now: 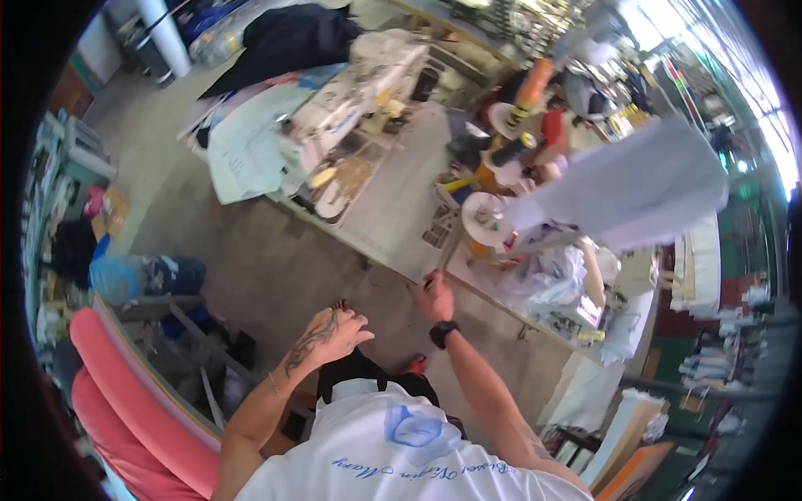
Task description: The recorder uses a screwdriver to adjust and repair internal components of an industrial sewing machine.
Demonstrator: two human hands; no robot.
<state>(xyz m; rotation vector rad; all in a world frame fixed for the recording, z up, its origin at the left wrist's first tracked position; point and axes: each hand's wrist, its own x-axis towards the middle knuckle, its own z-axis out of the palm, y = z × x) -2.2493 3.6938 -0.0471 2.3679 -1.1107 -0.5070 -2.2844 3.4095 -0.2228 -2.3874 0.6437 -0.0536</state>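
My left hand, tattooed on its back, hangs in front of my body over the floor. Its fingers are loosely bent and a little apart, with nothing visible in them. Farther right, my right hand is at the near edge of the worktable. A dark watch is on that wrist. The right fingers are curled in; a small dark spot shows at them, too small to name. Whether this hand touches the table edge I cannot tell. Nearest to it on the table is a small tray with compartments.
A sewing machine stands on the table, dark fabric beyond it. Thread cones, a white spool and pale sheeting crowd the right side. A pink cushioned seat and a blue bottle are at left.
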